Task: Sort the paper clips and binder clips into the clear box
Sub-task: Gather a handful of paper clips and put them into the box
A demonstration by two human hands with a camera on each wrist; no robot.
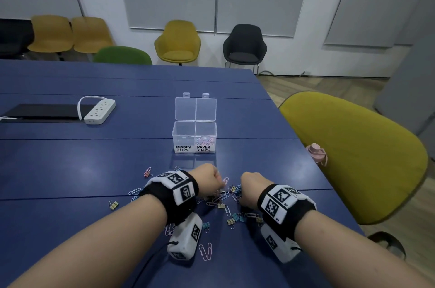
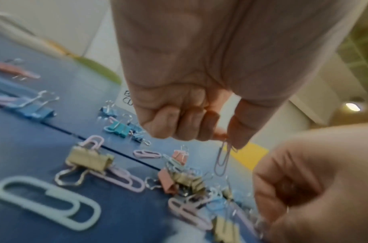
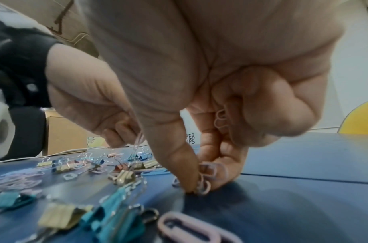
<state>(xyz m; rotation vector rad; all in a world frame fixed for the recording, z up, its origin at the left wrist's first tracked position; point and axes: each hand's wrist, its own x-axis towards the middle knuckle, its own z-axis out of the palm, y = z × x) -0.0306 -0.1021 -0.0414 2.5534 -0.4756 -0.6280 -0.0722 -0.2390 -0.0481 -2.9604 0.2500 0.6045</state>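
Here the left hand [image 2: 191, 105] pinches a lilac paper clip [image 2: 221, 160], the right hand [image 3: 210, 115] pinches paper clips [image 3: 206, 182] beside bare table [image 1: 270, 165].

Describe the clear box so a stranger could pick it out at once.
On the blue table, look past the scattered clips in front of the hands. The clear box stands there alone with two lids open. Its handwritten labels, BINDER CLIPS and PAPER CLIPS, set it apart from the white power strip.

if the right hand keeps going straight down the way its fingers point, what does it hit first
Most likely the blue table: the right hand points down, pinching lilac paper clips already at the surface. Whether they touch it is unclear.
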